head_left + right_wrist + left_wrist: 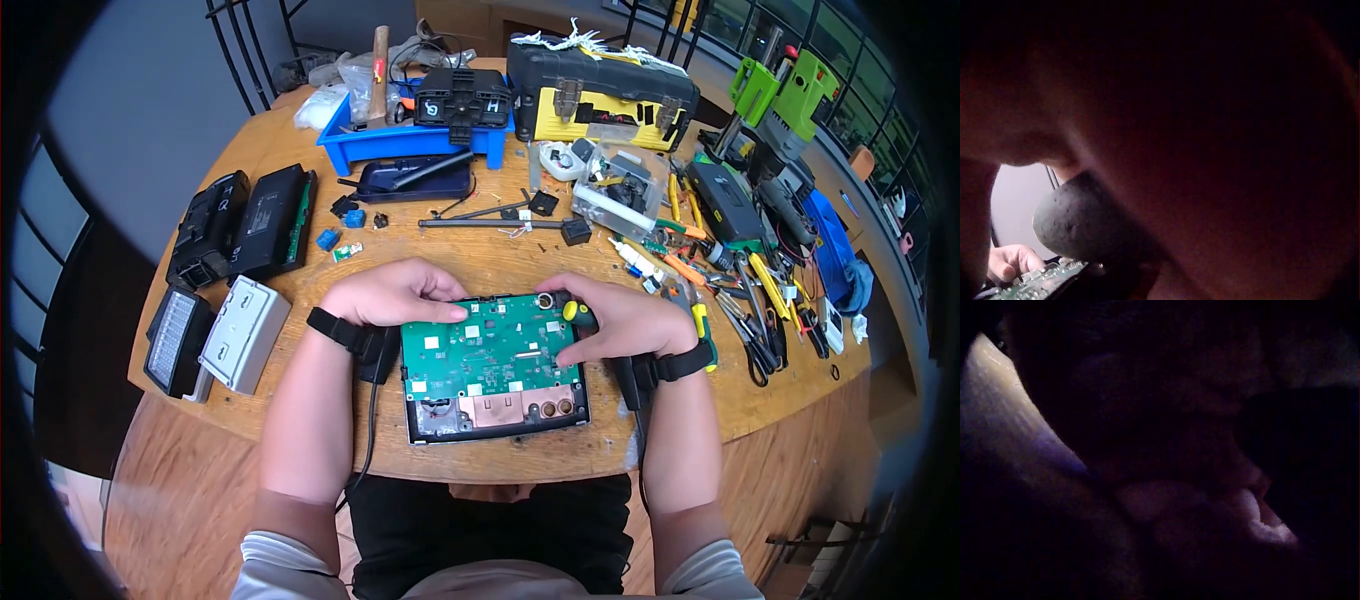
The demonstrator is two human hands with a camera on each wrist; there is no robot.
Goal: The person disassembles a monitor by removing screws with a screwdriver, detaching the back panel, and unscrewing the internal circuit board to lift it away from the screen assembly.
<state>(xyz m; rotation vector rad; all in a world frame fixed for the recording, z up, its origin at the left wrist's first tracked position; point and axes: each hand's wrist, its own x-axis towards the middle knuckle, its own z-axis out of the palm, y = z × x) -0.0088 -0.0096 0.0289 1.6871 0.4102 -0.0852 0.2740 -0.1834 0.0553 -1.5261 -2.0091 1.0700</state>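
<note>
A green circuit board (490,350) lies over the upper part of a black casing (500,430), whose copper-coloured plate shows below it. At the board's upper left edge my left hand (400,298) grips it, thumb on top and fingers curled at the rim. My right hand (625,322) holds a yellow-and-black handle (580,316) against the palm, its thumb touching the board's right side. Any shaft on that handle is hidden. The right wrist view shows the dark handle (1063,219) above the board (1047,281). Mostly dark skin fills the left wrist view.
Black modules (270,220) and a grey box (243,335) stand at the left. Behind are a blue tray (342,152), a yellow-and-black toolbox (600,105) and a clear parts box (620,190). Pliers, scissors (765,340) and a green drill stand (790,100) crowd the right.
</note>
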